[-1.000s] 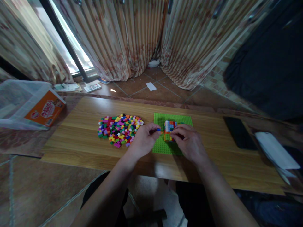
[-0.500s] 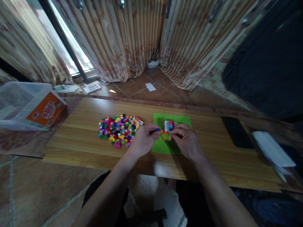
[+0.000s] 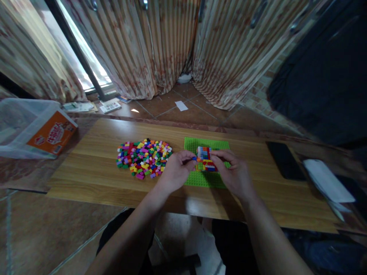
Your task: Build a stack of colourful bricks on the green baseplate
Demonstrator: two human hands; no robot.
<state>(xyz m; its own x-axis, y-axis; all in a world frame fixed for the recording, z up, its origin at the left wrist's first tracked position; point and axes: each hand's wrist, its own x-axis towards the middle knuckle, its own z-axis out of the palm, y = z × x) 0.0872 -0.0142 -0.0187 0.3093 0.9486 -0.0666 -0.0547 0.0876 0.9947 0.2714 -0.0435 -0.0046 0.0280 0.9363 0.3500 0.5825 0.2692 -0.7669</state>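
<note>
A block built of coloured toy bricks [image 3: 204, 153], in grey-blue, red, yellow and orange rows, sits over the green studded baseplate [image 3: 200, 180]. My left hand [image 3: 180, 168] pinches a small blue brick [image 3: 194, 158] between thumb and fingertips, right at the block's left side. Whether that brick is joined to the block I cannot tell. From the other side, my right hand [image 3: 231, 168] has its thumb and fingers closed on the block's right end. Its fingers hide part of that end.
A pile of loose toy bricks [image 3: 143, 157] lies left of the baseplate on the wooden table [image 3: 86, 168]. A clear plastic box [image 3: 34, 128] stands beyond the table's left end. On the right lie a black phone-like slab [image 3: 285, 160] and a white flat item [image 3: 328, 181].
My left hand has brought the blue brick rightward against the block. My right hand has shifted slightly right along the block's end, uncovering more of its front rows.
</note>
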